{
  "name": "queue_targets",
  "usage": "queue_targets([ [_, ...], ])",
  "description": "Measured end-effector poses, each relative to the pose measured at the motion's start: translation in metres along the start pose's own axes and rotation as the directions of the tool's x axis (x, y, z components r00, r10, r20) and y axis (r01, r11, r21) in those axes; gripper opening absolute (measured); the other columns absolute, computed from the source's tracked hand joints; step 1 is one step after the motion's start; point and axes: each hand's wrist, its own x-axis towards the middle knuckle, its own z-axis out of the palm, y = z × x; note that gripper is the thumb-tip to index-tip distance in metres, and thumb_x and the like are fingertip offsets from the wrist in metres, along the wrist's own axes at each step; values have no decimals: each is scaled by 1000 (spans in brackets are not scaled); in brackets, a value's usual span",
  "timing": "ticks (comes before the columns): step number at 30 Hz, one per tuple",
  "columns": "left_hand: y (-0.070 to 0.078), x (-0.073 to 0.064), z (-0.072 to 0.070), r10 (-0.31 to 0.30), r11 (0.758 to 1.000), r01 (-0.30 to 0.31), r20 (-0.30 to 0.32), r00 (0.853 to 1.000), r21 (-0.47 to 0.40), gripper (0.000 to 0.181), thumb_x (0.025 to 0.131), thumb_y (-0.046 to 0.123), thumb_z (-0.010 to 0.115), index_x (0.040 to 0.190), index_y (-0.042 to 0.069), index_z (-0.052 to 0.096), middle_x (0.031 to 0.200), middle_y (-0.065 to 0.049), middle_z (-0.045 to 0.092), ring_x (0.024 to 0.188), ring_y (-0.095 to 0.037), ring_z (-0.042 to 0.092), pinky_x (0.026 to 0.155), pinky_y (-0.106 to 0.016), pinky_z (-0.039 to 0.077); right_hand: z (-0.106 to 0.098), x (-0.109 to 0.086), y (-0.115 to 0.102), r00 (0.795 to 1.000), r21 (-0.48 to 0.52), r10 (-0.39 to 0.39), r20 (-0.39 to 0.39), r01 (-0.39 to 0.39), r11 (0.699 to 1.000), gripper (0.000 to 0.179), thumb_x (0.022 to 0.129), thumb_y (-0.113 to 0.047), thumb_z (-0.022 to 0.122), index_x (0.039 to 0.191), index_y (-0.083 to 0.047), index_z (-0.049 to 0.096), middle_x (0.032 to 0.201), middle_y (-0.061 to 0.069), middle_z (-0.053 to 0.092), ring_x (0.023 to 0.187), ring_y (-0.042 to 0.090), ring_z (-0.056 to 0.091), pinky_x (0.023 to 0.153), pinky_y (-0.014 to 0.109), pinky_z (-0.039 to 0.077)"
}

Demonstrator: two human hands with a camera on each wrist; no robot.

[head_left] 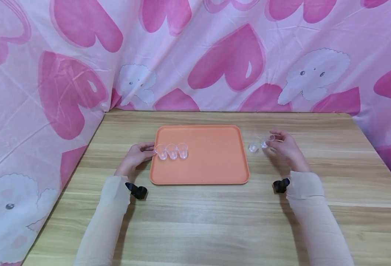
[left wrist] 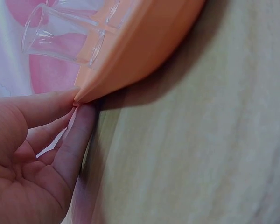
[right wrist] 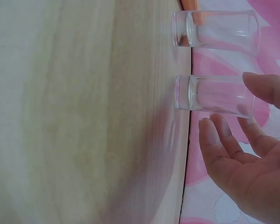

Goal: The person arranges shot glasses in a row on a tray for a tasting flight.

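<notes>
On the left part of an orange tray (head_left: pixel 215 159) stand three clear shot glasses (head_left: pixel 172 152) in a row. My left hand (head_left: pixel 136 157) pinches the tray's left edge between thumb and fingers, as the left wrist view shows. To the right of the tray, two more clear shot glasses stand upright on the table. My right hand (head_left: pixel 285 147) has its thumb and fingers about the rim of the farther-right glass (right wrist: pixel 219 95). The other glass (right wrist: pixel 224 30) stands beside it, nearer the tray and untouched.
The wooden table (head_left: pixel 195 221) ends at a pink heart-print cloth (head_left: pixel 228 59) hanging behind it and along its left side. Small black devices sit at both wrists, the left one (head_left: pixel 138 191) and the right one (head_left: pixel 281 185).
</notes>
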Motion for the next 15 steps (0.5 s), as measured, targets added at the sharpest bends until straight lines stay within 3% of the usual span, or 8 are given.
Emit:
queue_targets([
  [6,1,0,0,-16,1000,16,-2,1000,0,50,97,8,53,144,0,39,142,-22,46,115,-16,55,101,-25,50,0,-1,-1,1000,-3,3,-7,-3,1000,57,93,-9,57,141,9,32,110,2,48,80,-13,47,76,8,52],
  [10,-1,1,-1,-13,1000,13,-6,1000,-13,49,96,7,53,143,0,40,142,-22,46,106,-8,56,94,-18,52,1,0,-2,1000,-26,13,-17,-14,1000,56,93,-11,57,140,9,33,116,8,48,83,-9,46,75,5,49],
  [15,-1,1,-1,-14,1000,14,-3,1000,-22,49,96,7,53,143,0,40,141,-21,46,108,-11,56,94,-18,52,2,0,-2,1000,-60,21,-19,-22,998,55,94,-12,56,140,9,34,125,17,46,89,-4,44,74,2,46],
])
